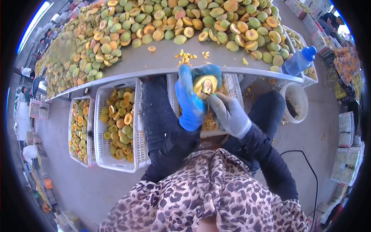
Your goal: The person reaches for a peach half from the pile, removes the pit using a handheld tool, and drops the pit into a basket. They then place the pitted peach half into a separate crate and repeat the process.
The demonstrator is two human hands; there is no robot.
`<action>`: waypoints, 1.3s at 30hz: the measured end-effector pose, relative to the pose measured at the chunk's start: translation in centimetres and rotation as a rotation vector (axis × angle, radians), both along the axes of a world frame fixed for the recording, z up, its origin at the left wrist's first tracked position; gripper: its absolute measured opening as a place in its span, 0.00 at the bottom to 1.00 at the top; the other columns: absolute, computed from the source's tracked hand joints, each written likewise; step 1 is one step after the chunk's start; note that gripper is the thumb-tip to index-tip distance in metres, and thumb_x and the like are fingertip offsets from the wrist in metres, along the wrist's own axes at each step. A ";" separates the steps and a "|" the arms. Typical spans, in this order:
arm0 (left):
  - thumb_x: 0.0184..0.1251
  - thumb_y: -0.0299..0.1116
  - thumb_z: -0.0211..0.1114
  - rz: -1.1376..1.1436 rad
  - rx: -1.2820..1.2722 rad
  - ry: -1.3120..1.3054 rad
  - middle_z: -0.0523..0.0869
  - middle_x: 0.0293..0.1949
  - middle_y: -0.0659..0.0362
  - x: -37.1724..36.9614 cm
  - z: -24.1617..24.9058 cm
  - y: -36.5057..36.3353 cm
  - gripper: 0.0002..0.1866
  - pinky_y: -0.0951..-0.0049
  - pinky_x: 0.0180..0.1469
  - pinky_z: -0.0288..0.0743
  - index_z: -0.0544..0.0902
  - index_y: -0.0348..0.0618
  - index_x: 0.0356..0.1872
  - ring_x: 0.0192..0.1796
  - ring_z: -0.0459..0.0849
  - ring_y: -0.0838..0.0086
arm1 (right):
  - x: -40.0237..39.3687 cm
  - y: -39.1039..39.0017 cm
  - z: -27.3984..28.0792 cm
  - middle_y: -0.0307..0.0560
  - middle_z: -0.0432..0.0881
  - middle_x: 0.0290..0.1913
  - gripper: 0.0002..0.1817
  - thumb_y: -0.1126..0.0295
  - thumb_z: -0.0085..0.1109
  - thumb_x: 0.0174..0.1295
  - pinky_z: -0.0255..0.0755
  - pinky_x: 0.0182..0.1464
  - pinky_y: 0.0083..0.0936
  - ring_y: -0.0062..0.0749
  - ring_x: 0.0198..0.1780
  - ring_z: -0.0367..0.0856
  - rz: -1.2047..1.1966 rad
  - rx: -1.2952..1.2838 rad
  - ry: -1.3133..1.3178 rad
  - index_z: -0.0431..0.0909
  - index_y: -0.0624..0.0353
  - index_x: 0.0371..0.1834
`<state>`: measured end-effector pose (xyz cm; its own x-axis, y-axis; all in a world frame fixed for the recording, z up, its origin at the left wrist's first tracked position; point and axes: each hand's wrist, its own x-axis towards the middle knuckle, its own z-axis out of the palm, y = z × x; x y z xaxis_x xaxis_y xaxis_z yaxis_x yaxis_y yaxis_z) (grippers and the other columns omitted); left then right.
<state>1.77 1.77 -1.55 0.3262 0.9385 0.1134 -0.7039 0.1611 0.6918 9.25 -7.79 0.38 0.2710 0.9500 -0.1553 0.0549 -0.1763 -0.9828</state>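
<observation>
My left hand (191, 102), in a blue glove, cups a halved yellow peach (201, 86) just over the table's near edge. The cut face is turned up toward me, with the brown pit showing in the middle. My right hand (231, 113), in a grey glove, is closed on a small pitting knife (208, 94). Its dark curved blade lies against the lower side of the pit; most of its handle is hidden by my fingers. Behind my hands, small yellow fruit scraps (185, 57) lie on the metal table (154, 62).
Halved peaches (158, 23) are heaped across the table's back. White crates (135, 164) of peach halves stand left of my legs; another crate (236, 91) sits below my hands. A blue bottle (296, 63) and white bucket (303, 101) are at right. A black cable (309, 164) crosses the floor.
</observation>
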 end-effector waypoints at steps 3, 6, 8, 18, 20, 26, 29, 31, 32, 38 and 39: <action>0.75 0.50 0.44 -0.211 0.457 0.294 0.84 0.31 0.48 -1.5 0.2 1.3 0.28 0.67 0.39 0.79 0.78 0.29 0.41 0.31 0.83 0.63 | 1.6 -0.6 1.0 0.48 0.79 0.23 0.20 0.59 0.47 0.71 0.69 0.31 0.30 0.24 0.27 0.75 0.202 -0.035 -0.301 0.77 0.69 0.40; 0.76 0.48 0.45 -0.400 0.299 0.199 0.84 0.30 0.47 -1.3 1.7 1.7 0.27 0.67 0.37 0.79 0.78 0.28 0.39 0.31 0.84 0.64 | 2.0 -0.7 1.1 0.49 0.76 0.22 0.21 0.57 0.47 0.71 0.68 0.31 0.29 0.25 0.25 0.73 0.236 -0.090 -0.053 0.78 0.69 0.40; 0.73 0.41 0.55 -0.365 0.477 -0.005 0.85 0.36 0.50 -1.2 1.1 1.9 0.19 0.69 0.45 0.80 0.77 0.35 0.52 0.38 0.85 0.67 | 2.1 -0.4 1.3 0.47 0.74 0.21 0.22 0.57 0.47 0.71 0.68 0.31 0.27 0.25 0.25 0.72 0.229 -0.134 0.034 0.78 0.69 0.39; 0.76 0.47 0.45 0.269 0.884 0.591 0.84 0.29 0.49 -1.4 -0.8 2.3 0.25 0.71 0.34 0.80 0.77 0.31 0.35 0.29 0.83 0.69 | 2.0 -0.1 3.0 0.36 0.70 0.16 0.28 0.47 0.42 0.72 0.58 0.16 0.17 0.17 0.14 0.65 0.305 -0.207 0.151 0.75 0.62 0.25; 0.75 0.45 0.48 -0.355 0.309 0.346 0.84 0.29 0.50 -1.7 1.6 1.7 0.22 0.72 0.34 0.80 0.76 0.32 0.34 0.29 0.84 0.70 | 2.7 -0.3 2.5 0.35 0.68 0.16 0.30 0.45 0.41 0.71 0.58 0.16 0.17 0.18 0.14 0.65 0.386 -0.321 0.088 0.73 0.61 0.24; 0.76 0.45 0.45 -0.285 0.499 0.388 0.84 0.27 0.51 -1.7 0.2 2.2 0.22 0.73 0.34 0.79 0.76 0.34 0.33 0.29 0.84 0.70 | 2.7 -0.6 2.0 0.32 0.63 0.14 0.31 0.41 0.39 0.70 0.58 0.16 0.15 0.16 0.12 0.62 0.422 -0.412 0.145 0.70 0.57 0.22; 0.75 0.48 0.45 -0.393 0.428 0.405 0.84 0.27 0.51 -1.8 -0.3 1.7 0.25 0.70 0.32 0.78 0.77 0.33 0.36 0.28 0.83 0.67 | 2.7 -0.7 2.3 0.31 0.61 0.13 0.30 0.42 0.38 0.70 0.56 0.15 0.14 0.16 0.11 0.60 0.413 -0.514 0.350 0.70 0.56 0.22; 0.72 0.48 0.48 -0.055 0.135 0.356 0.84 0.29 0.49 -0.3 -1.2 1.2 0.25 0.68 0.31 0.77 0.78 0.32 0.43 0.27 0.82 0.62 | 1.8 -0.5 1.7 0.31 0.62 0.13 0.30 0.42 0.37 0.70 0.56 0.14 0.14 0.16 0.11 0.60 0.418 -0.484 0.732 0.70 0.56 0.22; 0.72 0.48 0.48 -0.047 0.136 0.354 0.84 0.29 0.49 -0.3 -1.8 1.7 0.25 0.68 0.31 0.77 0.78 0.32 0.43 0.27 0.82 0.62 | 1.3 -0.5 1.1 0.31 0.62 0.13 0.30 0.41 0.36 0.71 0.55 0.14 0.13 0.16 0.11 0.60 0.416 -0.442 1.117 0.70 0.55 0.22; 0.71 0.45 0.48 -0.208 -0.472 -0.053 0.84 0.34 0.50 -2.5 -1.4 5.1 0.22 0.58 0.39 0.81 0.78 0.33 0.46 0.33 0.84 0.56 | 0.1 0.2 -2.3 0.38 0.73 0.15 0.27 0.46 0.41 0.71 0.66 0.18 0.23 0.27 0.14 0.73 -0.004 -0.174 0.086 0.72 0.58 0.25; 0.72 0.44 0.49 -0.234 -0.358 0.011 0.84 0.34 0.50 -3.3 -3.0 5.7 0.20 0.57 0.39 0.81 0.78 0.36 0.44 0.35 0.85 0.57 | 1.5 0.7 -5.4 0.44 0.75 0.16 0.24 0.48 0.44 0.70 0.68 0.19 0.30 0.35 0.16 0.75 -0.046 -0.146 -0.570 0.72 0.58 0.26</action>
<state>-1.55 7.47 -4.59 0.5342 0.8187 -0.2107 -0.6127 0.5467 0.5708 10.79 -7.04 -5.02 0.3910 0.9148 -0.1017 0.5561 -0.3228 -0.7659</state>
